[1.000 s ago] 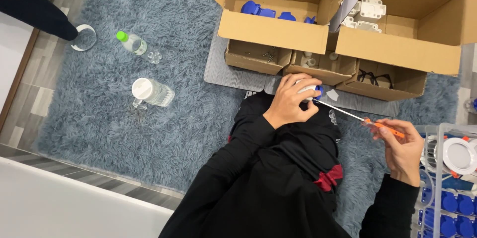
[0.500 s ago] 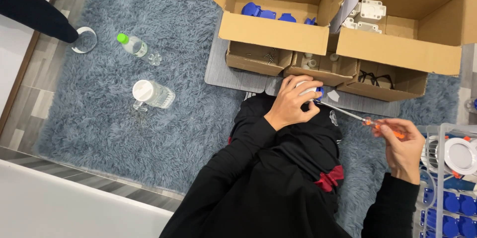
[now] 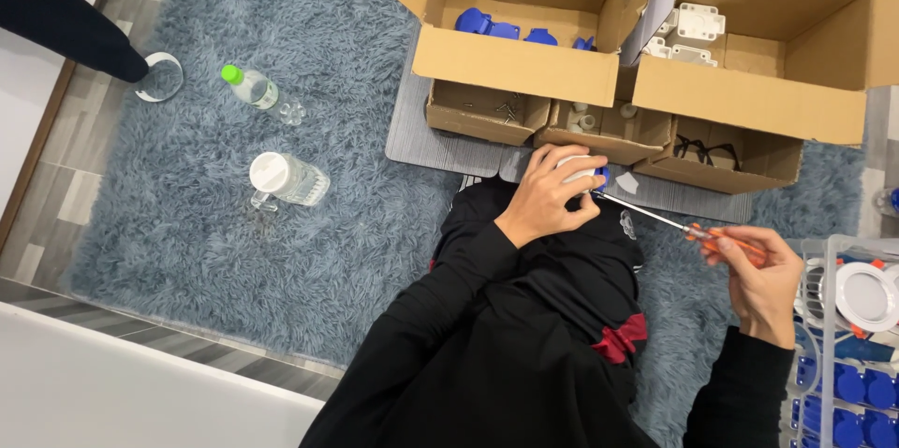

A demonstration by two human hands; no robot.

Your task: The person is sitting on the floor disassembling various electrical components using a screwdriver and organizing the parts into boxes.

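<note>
1. While the person sits on the shaggy grey-blue rug [image 3: 281,251], the left hand [image 3: 548,197] is curled around a small white-and-blue plastic part [image 3: 581,170], fingers wrapped over its top and thumb pressed to its side, so most of the part is hidden.
2. That part sits just above the lap, right in front of the row of small open cardboard trays [image 3: 609,134].
3. Off to the side, the right hand [image 3: 760,281] pinches the orange handle of a thin screwdriver [image 3: 684,228] between thumb and fingers; its metal shaft slants up and left, and the tip meets the part at the edge of the left hand.
4. Behind the trays stand two large open cardboard boxes: the left-hand box [image 3: 510,64] holds blue plastic pieces, the right-hand box [image 3: 749,92] holds white plastic pieces.
5. At the person's right is a clear compartment tray [image 3: 813,251] with round white fittings and blue pieces.
6. Well apart on the rug lie a clear bottle with a green cap [image 3: 253,90] and a clear jar with a white lid [image 3: 286,178].
7. At the top left corner, another person's dark-trousered leg [image 3: 66,22] stands on the wooden floor beside a white round item [image 3: 159,76].
</note>
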